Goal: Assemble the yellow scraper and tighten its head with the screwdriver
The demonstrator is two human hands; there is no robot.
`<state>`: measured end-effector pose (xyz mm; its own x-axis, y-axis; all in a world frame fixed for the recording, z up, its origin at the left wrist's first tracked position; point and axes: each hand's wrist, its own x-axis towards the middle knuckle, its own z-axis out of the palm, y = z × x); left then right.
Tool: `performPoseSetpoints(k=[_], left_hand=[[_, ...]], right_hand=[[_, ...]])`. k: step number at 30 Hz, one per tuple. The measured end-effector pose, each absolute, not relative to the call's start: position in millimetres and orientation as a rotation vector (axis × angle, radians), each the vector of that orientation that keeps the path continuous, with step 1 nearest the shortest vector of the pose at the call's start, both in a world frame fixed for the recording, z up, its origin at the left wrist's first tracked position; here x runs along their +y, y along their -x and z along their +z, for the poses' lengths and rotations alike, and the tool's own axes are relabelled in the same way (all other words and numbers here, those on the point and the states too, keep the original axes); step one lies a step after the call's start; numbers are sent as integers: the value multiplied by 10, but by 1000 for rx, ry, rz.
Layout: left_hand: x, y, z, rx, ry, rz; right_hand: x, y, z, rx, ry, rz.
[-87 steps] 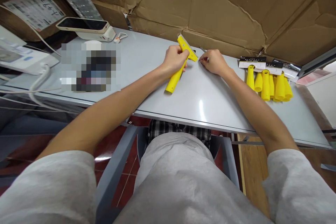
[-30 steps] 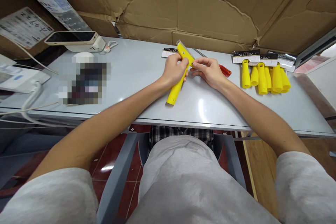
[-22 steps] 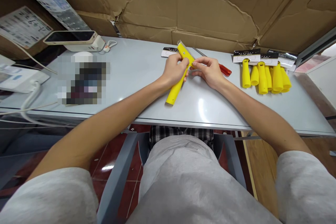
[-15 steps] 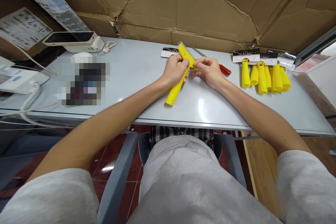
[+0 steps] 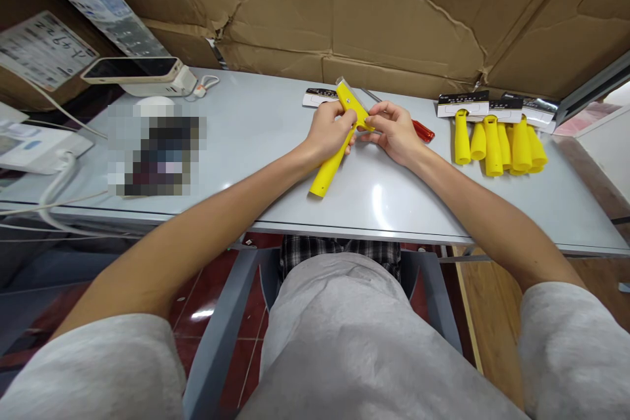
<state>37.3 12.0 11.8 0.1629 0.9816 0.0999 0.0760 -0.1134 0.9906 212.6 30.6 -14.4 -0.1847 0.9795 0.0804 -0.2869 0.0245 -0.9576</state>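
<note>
A yellow scraper (image 5: pixel 325 174) with a Y-shaped head and a metal strip along its top edge is held at a slant above the table. My left hand (image 5: pixel 329 128) is closed around it just below the head, thumb on top. At the head's right arm, the thumb and fingers of my right hand (image 5: pixel 396 131) pinch the yellow end; any small part between them is hidden. Behind my right hand lies a screwdriver (image 5: pixel 423 131) with a red handle, its shaft partly covered. A black-and-white card (image 5: pixel 317 97) rests behind my left hand.
Several yellow handles (image 5: pixel 492 147) with black-and-white cards lie on the right of the grey table (image 5: pixel 246 144). To the left are a phone (image 5: pixel 132 69) on a white charger, a blurred-out object (image 5: pixel 162 157) and white cables. Cardboard (image 5: pixel 394 26) stands along the back.
Almost nothing differs. My right fingertips have shifted very slightly at the scraper's head, while my left hand keeps the same grip.
</note>
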Motion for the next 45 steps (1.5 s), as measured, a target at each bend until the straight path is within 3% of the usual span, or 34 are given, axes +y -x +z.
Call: performPoseSetpoints(k=[45], left_hand=[[278, -253, 179, 1203, -1412, 1031]], right_hand=[[341, -2187, -128, -1142, 918, 1456]])
